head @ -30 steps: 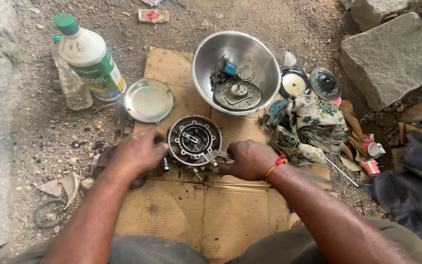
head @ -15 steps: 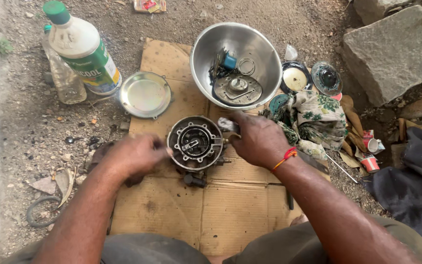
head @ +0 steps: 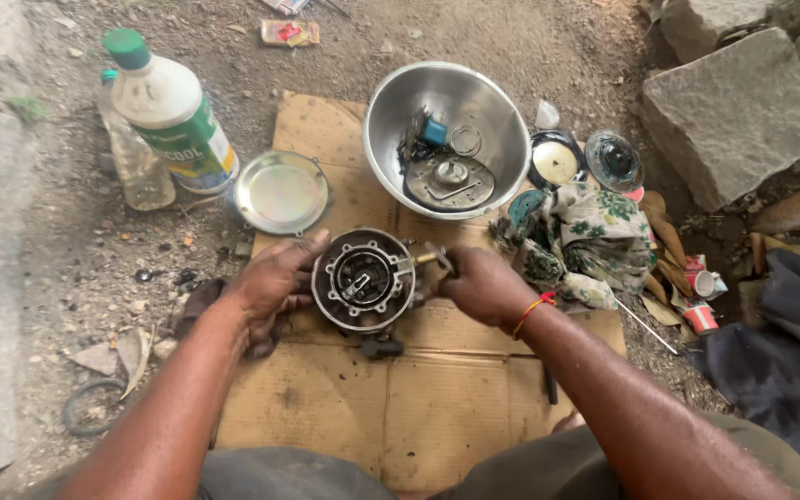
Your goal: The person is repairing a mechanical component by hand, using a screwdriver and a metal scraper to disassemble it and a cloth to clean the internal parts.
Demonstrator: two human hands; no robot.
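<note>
A round, open, grimy metal housing lies face up on the cardboard.

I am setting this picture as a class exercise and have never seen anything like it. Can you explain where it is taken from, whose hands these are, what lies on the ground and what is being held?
The one view comes from a camera worn on the person's head, looking down at their own arms. They work over flattened cardboard on dirt. The left hand steadies a round metal machine part; the right hand grips its right side, at a small brass fitting. Beyond them stand a steel bowl holding loose metal parts, a round metal lid, a white bottle with a green cap, a patterned rag and grey stones.
</note>
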